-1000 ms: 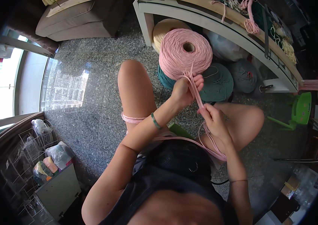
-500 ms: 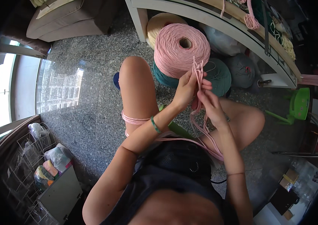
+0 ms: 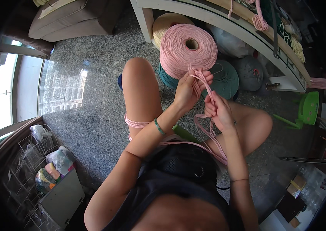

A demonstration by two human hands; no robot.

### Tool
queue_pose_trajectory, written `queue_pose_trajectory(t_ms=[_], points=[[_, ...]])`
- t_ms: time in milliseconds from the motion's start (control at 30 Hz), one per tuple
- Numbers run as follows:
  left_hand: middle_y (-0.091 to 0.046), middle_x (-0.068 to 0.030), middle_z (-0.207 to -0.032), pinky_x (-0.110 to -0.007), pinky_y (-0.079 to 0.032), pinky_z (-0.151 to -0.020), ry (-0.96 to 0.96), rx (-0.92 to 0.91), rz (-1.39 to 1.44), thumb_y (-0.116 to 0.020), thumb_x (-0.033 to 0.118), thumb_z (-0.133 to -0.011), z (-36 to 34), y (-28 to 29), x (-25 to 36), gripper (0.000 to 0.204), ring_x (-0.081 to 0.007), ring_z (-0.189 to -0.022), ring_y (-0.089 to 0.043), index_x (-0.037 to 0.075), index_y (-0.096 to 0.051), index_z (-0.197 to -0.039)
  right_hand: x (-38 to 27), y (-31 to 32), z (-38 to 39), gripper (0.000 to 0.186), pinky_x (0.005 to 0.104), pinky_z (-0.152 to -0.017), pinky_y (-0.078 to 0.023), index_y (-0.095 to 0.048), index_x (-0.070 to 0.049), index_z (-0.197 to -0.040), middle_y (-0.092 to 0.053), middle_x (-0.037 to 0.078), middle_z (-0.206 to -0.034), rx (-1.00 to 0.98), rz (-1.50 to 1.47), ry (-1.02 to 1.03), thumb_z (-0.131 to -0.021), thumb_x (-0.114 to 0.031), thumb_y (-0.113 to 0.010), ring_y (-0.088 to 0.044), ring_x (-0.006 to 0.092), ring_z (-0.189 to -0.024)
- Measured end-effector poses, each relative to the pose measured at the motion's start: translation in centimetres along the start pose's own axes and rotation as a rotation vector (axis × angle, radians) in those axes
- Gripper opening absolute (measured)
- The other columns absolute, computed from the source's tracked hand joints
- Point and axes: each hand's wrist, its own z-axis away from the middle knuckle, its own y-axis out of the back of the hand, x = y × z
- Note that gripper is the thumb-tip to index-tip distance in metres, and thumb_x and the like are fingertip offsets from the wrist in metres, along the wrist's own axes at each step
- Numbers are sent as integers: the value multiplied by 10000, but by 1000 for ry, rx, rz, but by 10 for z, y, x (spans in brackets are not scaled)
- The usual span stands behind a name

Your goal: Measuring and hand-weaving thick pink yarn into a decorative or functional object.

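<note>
A big pink spool (image 3: 188, 50) stood on the floor just beyond the hands, a teal spool (image 3: 224, 79) behind it and a cream spool (image 3: 167, 22) farther off. The left hand (image 3: 188, 90) was closed around a bundle of pink cord (image 3: 197, 82) running from the pink spool. Just below it, the right hand (image 3: 218, 111) pinched the same strands, which trailed down toward the lap.

You hold a bundle of pink cord strands (image 3: 199, 82) pinched upright between both hands; the strands trail down across your lap; the big pink cord spool (image 3: 188, 52) stands on the floor just behind them.
</note>
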Motion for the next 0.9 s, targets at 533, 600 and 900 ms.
queue_pose_trajectory(t_ms=[533, 600, 900], points=[[-543, -173, -1132, -391, -452, -933, -105, -3, 117, -370, 228, -960, -8, 15, 1, 306, -279, -1070, -542, -20, -428, -1130, 8, -11, 1, 224, 174, -387, -191, -549, -57, -883, -318, -78, -544, 48, 556, 150, -954, -228, -423, -261, 0, -445], [-539, -171, -1143, -390, -444, -942, -100, 0, 155, -372, 227, -960, -8, 15, 0, 307, -275, -1084, -533, -18, -426, -1137, 10, -10, -1, 227, 179, -380, -193, -556, -62, -874, -326, -76, -549, 52, 576, 203, -952, -233, -430, -268, 3, -443], [-543, -132, -1157, -365, -441, -939, -29, -27, 242, -379, 168, -953, -6, 16, -6, 247, -248, -1089, -533, 27, -436, -1147, 3, -24, 1, 210, 173, -403, -194, -554, -62, -893, -327, -70, -560, 169, 293, 119, -951, -222, -431, -267, 2, -462]])
